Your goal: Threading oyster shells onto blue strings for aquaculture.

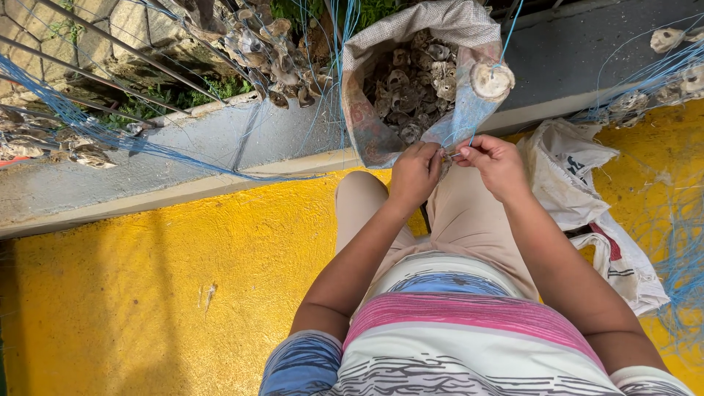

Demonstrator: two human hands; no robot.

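Note:
My left hand and my right hand are close together over my knees, both pinching a thin blue line between the fingertips. The line runs up to a pale round shell that rests on the rim of an open sack in front of me. The sack is filled with several grey shells. What sits exactly between my fingertips is too small to tell.
A grey concrete ledge borders the yellow floor. Strings of shells on blue lines hang at the left, top middle and far right. A crumpled white bag lies by my right leg.

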